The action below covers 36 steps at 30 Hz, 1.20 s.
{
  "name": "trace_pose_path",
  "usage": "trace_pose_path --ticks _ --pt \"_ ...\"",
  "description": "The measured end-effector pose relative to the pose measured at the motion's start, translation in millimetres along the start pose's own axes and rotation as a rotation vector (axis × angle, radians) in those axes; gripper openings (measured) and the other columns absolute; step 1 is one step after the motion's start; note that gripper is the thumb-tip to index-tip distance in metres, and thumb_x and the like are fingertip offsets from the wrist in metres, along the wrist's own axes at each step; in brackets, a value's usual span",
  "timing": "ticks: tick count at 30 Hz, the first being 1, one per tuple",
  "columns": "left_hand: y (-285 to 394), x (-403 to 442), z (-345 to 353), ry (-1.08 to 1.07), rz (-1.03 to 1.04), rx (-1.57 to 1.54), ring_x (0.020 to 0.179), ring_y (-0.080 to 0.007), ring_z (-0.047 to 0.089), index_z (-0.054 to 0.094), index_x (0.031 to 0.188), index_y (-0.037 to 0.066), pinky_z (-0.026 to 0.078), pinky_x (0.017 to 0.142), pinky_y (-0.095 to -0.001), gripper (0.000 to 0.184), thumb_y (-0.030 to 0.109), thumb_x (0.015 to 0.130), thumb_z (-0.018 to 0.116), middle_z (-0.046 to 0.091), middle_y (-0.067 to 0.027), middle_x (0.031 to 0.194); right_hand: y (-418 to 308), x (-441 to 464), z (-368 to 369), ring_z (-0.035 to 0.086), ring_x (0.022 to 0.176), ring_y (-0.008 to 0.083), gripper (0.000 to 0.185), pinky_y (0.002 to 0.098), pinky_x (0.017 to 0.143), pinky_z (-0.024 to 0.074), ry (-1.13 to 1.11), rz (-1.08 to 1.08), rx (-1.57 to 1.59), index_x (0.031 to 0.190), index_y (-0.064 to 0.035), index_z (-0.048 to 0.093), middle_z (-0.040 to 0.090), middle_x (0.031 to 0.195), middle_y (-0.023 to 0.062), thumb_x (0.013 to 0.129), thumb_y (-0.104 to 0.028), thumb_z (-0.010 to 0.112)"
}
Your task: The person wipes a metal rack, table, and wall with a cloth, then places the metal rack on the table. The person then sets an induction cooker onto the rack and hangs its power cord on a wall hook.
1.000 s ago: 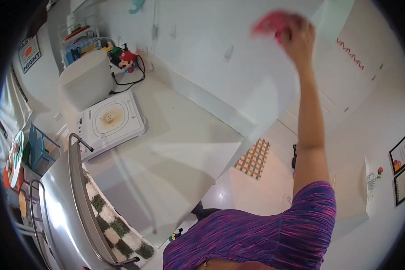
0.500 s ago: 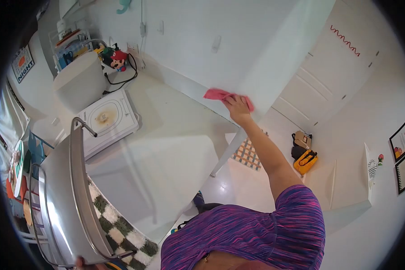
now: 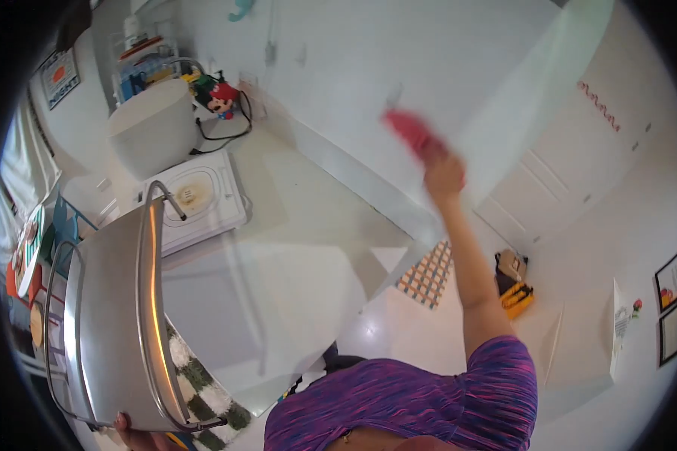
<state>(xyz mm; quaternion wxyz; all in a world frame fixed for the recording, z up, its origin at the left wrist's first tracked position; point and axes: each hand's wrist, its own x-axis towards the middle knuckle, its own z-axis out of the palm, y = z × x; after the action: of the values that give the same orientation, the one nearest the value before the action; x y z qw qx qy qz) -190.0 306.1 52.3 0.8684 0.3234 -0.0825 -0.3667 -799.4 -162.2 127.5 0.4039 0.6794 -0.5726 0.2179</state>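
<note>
My right hand (image 3: 444,177) is raised by the white wall, fingers closed round a pink cloth (image 3: 411,134); motion blurs both. My left hand (image 3: 128,434) shows only in part at the bottom left, its fingers gripping the lower edge of a metal stand (image 3: 105,301). The stand has a brushed steel panel and bent tubular legs, and is held tilted on its side. Below the stand and my right arm lies the white counter (image 3: 301,225).
On the counter stand a white induction cooktop (image 3: 192,197) with a brown stain, a white rounded appliance (image 3: 154,128) and a red-capped figure (image 3: 220,98) beside a black cord. A checkered rug (image 3: 203,395) and bags (image 3: 513,289) lie on the floor.
My right hand has lifted the pink cloth up and to the right from the wall's lower edge. My left hand still holds the metal stand, and the whole view has shifted slightly.
</note>
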Motion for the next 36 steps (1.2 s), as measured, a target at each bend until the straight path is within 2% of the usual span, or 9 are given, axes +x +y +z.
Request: trace_pose_path --ticks 5,7,8,9,12,22,26,32,36 --pt "-0.8 -16.4 5.2 0.05 -0.013 -0.03 0.103 -0.0253 0.05 0.045 0.116 -0.002 0.037 0.094 -0.0408 0.047 0.016 0.075 0.059 0.053 -0.0111 0.112 -66.6 -16.0 6.1 0.049 0.093 0.03 0.025 0.043 0.08 0.0393 -0.426 -0.273 0.389 0.099 -0.0192 0.062 0.054 0.105 0.0084 0.075 -0.017 0.054" --pt "-1.0 -32.5 22.4 0.101 -0.04 -0.02 0.104 -0.0262 0.049 0.047 0.112 -0.003 0.038 0.093 -0.0412 0.044 0.014 0.074 0.058 0.053 -0.0122 0.113 -62.5 51.8 -11.0 0.049 0.093 0.0296 0.02 0.0435 0.079 0.0394 0.097 -0.3 0.439 0.09 -0.0224 0.064 0.055 0.103 0.0081 0.073 -0.017 0.057" --pt "-4.0 -39.6 32.0 0.106 -0.034 -0.018 0.104 -0.0262 0.049 0.047 0.112 -0.003 0.038 0.093 -0.0412 0.044 0.014 0.074 0.058 0.053 -0.0122 0.113 -47.2 106.7 -22.3 0.049 0.092 0.0296 0.024 0.0441 0.079 0.0389 -0.067 -0.261 0.65 0.095 -0.0223 0.064 0.056 0.1 0.0078 0.074 -0.015 0.056" --pt "-8.4 -46.0 41.6 0.075 -0.042 -0.046 0.104 -0.026 0.049 0.048 0.11 -0.003 0.039 0.091 -0.0407 0.042 0.015 0.074 0.058 0.053 -0.0125 0.113 -49.3 147.1 -76.7 0.049 0.091 0.0302 0.029 0.0443 0.079 0.0386 0.446 -0.287 0.302 0.101 -0.0214 0.062 0.055 0.101 0.008 0.074 -0.013 0.056" --pt "-18.8 -54.0 24.4 0.202 0.163 0.113 0.096 -0.0257 0.052 0.05 0.108 -0.003 0.043 0.081 -0.0373 0.044 0.028 0.078 0.057 0.054 -0.0147 0.107 -28.4 261.7 -117.6 0.047 0.099 0.0282 0.038 0.0444 0.083 0.0381 0.819 -0.219 0.044 0.113 -0.0144 0.055 0.052 0.108 0.0084 0.076 -0.009 0.051" --pt "-17.1 -80.0 -1.5 0.464 0.347 0.251 0.09 -0.0263 0.054 0.048 0.111 -0.003 0.045 0.076 -0.0351 0.051 0.038 0.08 0.055 0.054 -0.0168 0.104 -135.1 229.6 94.3 0.042 0.113 0.0294 0.028 0.042 0.099 0.0319 0.46 -0.446 0.099 0.104 -0.0028 0.056 0.051 0.115 0.0108 0.08 -0.011 0.046" --pt "-11.2 -79.5 -7.0 0.462 0.324 0.223 0.091 -0.0266 0.053 0.047 0.112 -0.003 0.045 0.077 -0.0355 0.052 0.037 0.08 0.056 0.053 -0.0169 0.106 -163.0 197.0 74.2 0.051 0.099 0.028 0.026 0.0429 0.085 0.0416 -0.212 -0.424 0.279 0.1 -0.0087 0.06 0.057 0.099 0.011 0.077 -0.01 0.048" --pt "-10.5 -84.9 -13.6 0.464 0.282 0.198 0.093 -0.027 0.053 0.045 0.114 -0.002 0.044 0.079 -0.0359 0.052 0.035 0.079 0.056 0.052 -0.0172 0.108 -106.2 291.4 -55.5 0.05 0.084 0.025 0.025 0.0391 0.068 0.04 0.721 -0.061 -0.042 0.097 -0.0154 0.061 0.053 0.099 0.0039 0.075 -0.01 0.053" --pt "-14.2 -86.6 -24.0 0.469 0.269 0.167 0.094 -0.0272 0.052 0.045 0.115 -0.002 0.044 0.081 -0.0363 0.052 0.034 0.079 0.056 0.051 -0.0173 0.11 -103.2 279.5 -4.7 0.049 0.085 0.0249 0.019 0.0409 0.068 0.0392 0.435 -0.143 -0.284 0.092 -0.0084 0.061 0.053 0.097 0.0042 0.075 -0.014 0.054"
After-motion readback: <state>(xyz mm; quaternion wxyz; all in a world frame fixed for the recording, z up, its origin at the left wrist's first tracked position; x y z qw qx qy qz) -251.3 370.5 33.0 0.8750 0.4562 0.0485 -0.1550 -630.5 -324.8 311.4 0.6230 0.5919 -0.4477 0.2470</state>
